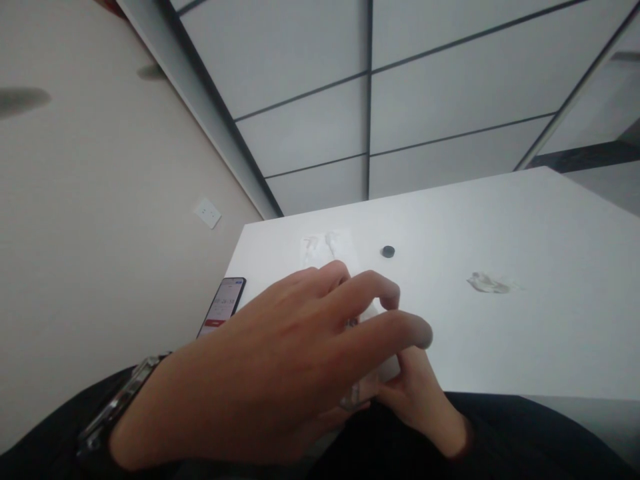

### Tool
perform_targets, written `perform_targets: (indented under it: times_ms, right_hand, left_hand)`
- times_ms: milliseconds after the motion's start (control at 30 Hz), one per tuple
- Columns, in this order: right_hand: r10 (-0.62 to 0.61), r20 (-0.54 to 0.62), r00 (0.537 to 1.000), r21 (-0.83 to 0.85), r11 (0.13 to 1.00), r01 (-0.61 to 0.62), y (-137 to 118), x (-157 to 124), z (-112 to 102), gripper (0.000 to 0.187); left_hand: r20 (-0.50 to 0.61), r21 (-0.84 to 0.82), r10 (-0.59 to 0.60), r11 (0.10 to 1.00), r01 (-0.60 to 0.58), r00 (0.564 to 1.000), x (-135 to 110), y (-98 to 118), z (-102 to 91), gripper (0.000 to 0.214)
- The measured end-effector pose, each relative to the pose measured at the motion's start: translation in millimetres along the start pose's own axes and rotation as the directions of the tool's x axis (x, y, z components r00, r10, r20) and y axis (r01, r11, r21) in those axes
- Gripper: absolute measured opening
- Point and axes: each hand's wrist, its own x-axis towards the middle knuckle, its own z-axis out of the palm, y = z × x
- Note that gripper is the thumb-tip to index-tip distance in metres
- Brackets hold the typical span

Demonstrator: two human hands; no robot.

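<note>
My left hand [270,360], with a metal wristwatch [120,407] on its wrist, fills the lower middle, its fingers curled over a small white and clear plastic packet [375,380]. The packet is mostly hidden by my fingers, so its exact shape cannot be told. My right hand [420,413] comes up from below and presses against the packet's underside. A white sheet [325,248] lies on the table just beyond my left fingertips, with a small black round disc [388,251] to its right.
A phone [223,307] showing a lit screen lies by the white table's [500,220] left edge. A scrap of clear wrapping [490,283] lies to the right. A beige wall with a socket plate [207,213] runs along the left. Dark clothing fills the bottom.
</note>
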Motion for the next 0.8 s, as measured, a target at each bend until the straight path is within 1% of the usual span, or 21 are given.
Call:
perform_targets:
  times_ms: [133,400,567,667,800]
  right_hand:
    - [0.015,0.008,1.0,-0.012,1.0,-0.015,1.6,-0.8,-0.1,0.053]
    - [0.062,0.01,0.998,-0.066,0.996,-0.062,-0.6,-0.9,-1.3,0.057]
    - [0.094,0.029,0.995,-0.048,0.995,-0.093,-3.9,1.5,-1.6,0.056]
    - [0.112,0.026,0.993,-0.026,0.993,-0.111,-3.9,1.8,-1.8,0.059]
    - [0.096,0.035,0.995,-0.02,0.995,-0.096,-4.1,2.9,-2.1,0.061]
  left_hand:
    - [0.016,-0.003,0.01,1.0,-0.01,1.0,0.5,-0.9,-0.7,0.047]
    - [0.021,0.008,0.007,1.0,-0.007,1.0,2.4,-0.6,-1.0,0.056]
    - [0.034,0.002,0.018,1.0,-0.018,0.999,5.1,0.0,-2.3,0.05]
    - [0.037,0.005,0.016,1.0,-0.016,0.999,6.2,1.0,-2.9,0.048]
    - [0.051,0.011,0.015,1.0,-0.015,0.999,6.9,1.8,-3.7,0.047]
